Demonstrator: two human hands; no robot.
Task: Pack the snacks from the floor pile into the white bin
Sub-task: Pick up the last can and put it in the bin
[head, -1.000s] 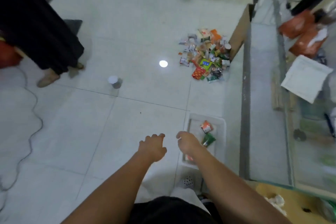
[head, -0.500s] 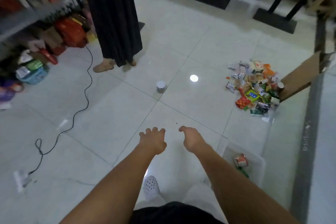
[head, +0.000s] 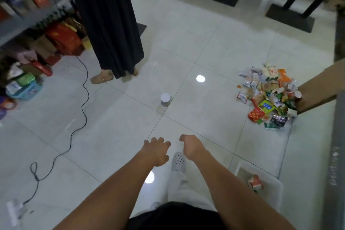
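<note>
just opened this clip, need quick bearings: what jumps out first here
The colourful snack pile on the floor at right, beside a cardboard flap, grabs the eye first. Next come the empty left hand and right hand stretched out at bottom centre, and the white bin at lower right holding a red packet. A person in a long black skirt stands upper left.

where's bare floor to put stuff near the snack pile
Bare tiles lie between the snack pile and the white bin, and between the small can and the pile. Crowded: pile against the cardboard flap; cable and boxes left.
</note>
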